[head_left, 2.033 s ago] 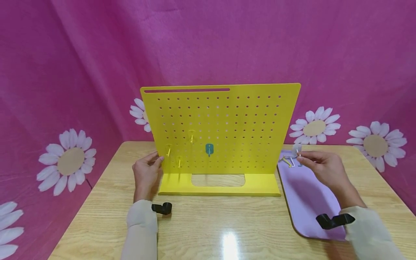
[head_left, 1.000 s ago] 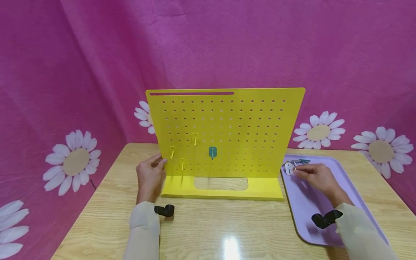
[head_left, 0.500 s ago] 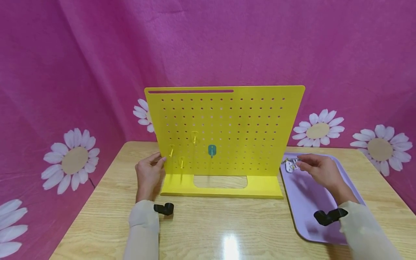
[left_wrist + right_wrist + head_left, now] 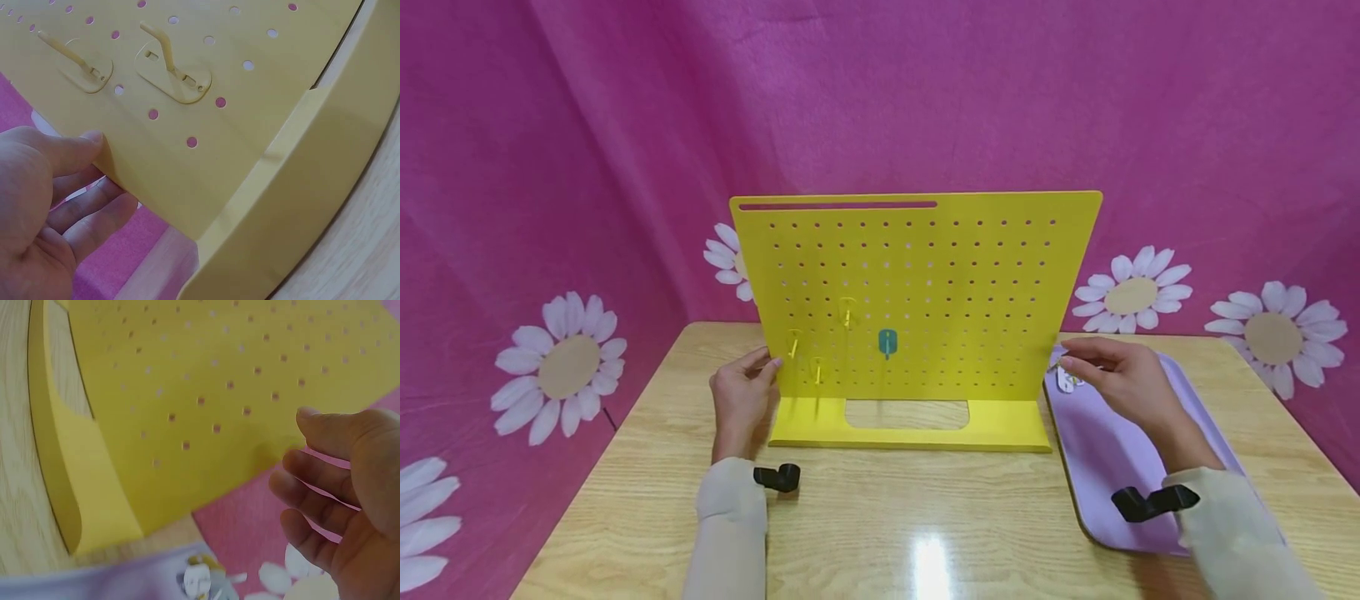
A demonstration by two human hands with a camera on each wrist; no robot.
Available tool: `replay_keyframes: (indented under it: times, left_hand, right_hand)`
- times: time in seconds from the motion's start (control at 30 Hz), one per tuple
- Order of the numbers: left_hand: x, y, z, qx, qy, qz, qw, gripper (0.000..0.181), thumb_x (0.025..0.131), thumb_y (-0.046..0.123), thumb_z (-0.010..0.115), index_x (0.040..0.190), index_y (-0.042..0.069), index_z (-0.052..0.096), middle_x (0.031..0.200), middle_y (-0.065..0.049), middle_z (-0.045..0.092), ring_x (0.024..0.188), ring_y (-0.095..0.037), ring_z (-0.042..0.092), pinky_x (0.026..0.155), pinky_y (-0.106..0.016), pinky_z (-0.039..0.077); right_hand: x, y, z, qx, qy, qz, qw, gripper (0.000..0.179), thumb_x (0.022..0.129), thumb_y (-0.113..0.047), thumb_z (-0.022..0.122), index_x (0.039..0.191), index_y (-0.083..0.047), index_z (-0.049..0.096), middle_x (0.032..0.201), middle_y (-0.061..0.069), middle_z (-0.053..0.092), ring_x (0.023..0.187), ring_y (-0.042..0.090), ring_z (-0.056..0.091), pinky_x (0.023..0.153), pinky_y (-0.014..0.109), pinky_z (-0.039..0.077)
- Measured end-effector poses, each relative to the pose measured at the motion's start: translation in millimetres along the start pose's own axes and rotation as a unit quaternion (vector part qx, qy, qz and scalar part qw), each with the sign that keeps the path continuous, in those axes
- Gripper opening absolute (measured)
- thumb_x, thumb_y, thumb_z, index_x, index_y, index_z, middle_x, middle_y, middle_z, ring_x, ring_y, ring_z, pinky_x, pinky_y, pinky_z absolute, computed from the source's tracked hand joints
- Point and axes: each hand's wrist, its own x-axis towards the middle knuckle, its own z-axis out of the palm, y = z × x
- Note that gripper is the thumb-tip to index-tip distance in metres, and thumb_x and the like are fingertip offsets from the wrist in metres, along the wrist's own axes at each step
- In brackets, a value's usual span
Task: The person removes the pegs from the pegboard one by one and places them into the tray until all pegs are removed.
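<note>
A yellow pegboard [image 4: 985,354] stands upright on its own base. My left hand [image 4: 741,400] grips its lower left edge, thumb on the front and fingers behind, as the left wrist view shows. Several yellow hooks, one of them the upper hook [image 4: 847,315], sit on the board's left part, with a teal hook [image 4: 887,342] near the middle. My right hand [image 4: 1123,392] hovers over the back of the tray by the board's right edge, fingers loosely bent and holding nothing. Below its fingertips lies a white hook [image 4: 1064,381] among other small hooks, partly hidden by the hand.
The lilac tray [image 4: 1105,483] stands on the wooden table [image 4: 850,525] just right of the board. Behind the table hangs a magenta cloth [image 4: 910,100] with white daisies.
My right hand has lowered the white hook into the tray and let it go. It has since moved left to the board's right edge. The left hand keeps its grip.
</note>
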Motion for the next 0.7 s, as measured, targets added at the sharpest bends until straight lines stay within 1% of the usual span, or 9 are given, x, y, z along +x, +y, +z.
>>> replay_keyframes:
  times: [0.1,0.2,0.33,0.47,0.57,0.63,0.7]
  left_hand:
    - [0.6,-0.1,0.1,0.002,0.003,0.004,1.0000,0.030,0.095,0.017,0.071,0.125,0.011,0.072,0.111,-0.007,0.073,0.098,-0.024,0.066,0.083,-0.038,0.057]
    - [0.8,-0.7,0.3,0.005,0.006,0.010,0.9999,0.030,0.094,0.016,0.072,0.124,0.010,0.073,0.109,-0.008,0.073,0.097,-0.024,0.066,0.083,-0.038,0.057]
    - [0.8,-1.0,0.4,0.005,0.009,0.013,0.9999,0.030,0.094,0.016,0.072,0.123,0.009,0.073,0.108,-0.009,0.073,0.097,-0.024,0.066,0.083,-0.038,0.057]
    - [1.0,-1.4,0.5,0.005,0.010,0.016,0.9998,0.030,0.094,0.016,0.073,0.123,0.010,0.073,0.106,-0.008,0.074,0.095,-0.023,0.066,0.082,-0.038,0.057]
    - [1.4,-2.5,0.4,0.009,0.012,0.023,0.9996,0.029,0.094,0.017,0.073,0.122,0.010,0.074,0.103,-0.007,0.074,0.092,-0.022,0.066,0.081,-0.038,0.057]
    - [1.7,-3.2,0.4,0.011,0.013,0.027,0.9995,0.028,0.094,0.017,0.073,0.121,0.011,0.074,0.101,-0.007,0.074,0.091,-0.022,0.067,0.079,-0.038,0.057]
    - [1.7,-3.6,0.2,0.013,0.014,0.028,0.9994,0.028,0.094,0.017,0.073,0.121,0.011,0.074,0.100,-0.006,0.074,0.091,-0.021,0.067,0.078,-0.038,0.057]
  right_hand:
    - [1.9,-10,5,0.020,0.008,-0.036,0.9991,0.031,0.091,-0.012,0.075,0.119,0.002,0.072,0.104,0.015,0.072,0.079,0.006,0.064,0.062,0.022,0.054]
    - [3.6,-20,11,0.031,0.010,-0.055,0.9980,0.027,0.090,-0.007,0.075,0.115,0.003,0.073,0.105,0.017,0.071,0.078,0.006,0.064,0.061,0.021,0.054]
    - [6.8,-28,19,0.042,0.002,-0.063,0.9972,0.025,0.090,-0.006,0.075,0.113,0.004,0.073,0.103,0.016,0.071,0.079,0.006,0.064,0.062,0.020,0.054]
    - [10.7,-35,30,0.055,-0.007,-0.076,0.9955,0.025,0.089,-0.003,0.075,0.113,0.005,0.073,0.101,0.015,0.073,0.082,0.005,0.065,0.068,0.017,0.053]
    - [13.2,-42,38,0.068,-0.016,-0.083,0.9941,0.024,0.089,-0.002,0.075,0.112,0.005,0.073,0.103,0.015,0.073,0.085,0.006,0.066,0.072,0.016,0.052]
    - [14.6,-46,44,0.073,-0.024,-0.079,0.9939,0.025,0.090,-0.004,0.075,0.113,0.005,0.073,0.105,0.015,0.073,0.086,0.008,0.066,0.072,0.017,0.053]
    - [15.8,-52,50,0.080,-0.035,-0.065,0.9940,0.026,0.091,-0.008,0.075,0.115,0.003,0.073,0.107,0.013,0.073,0.088,0.012,0.067,0.073,0.019,0.054]
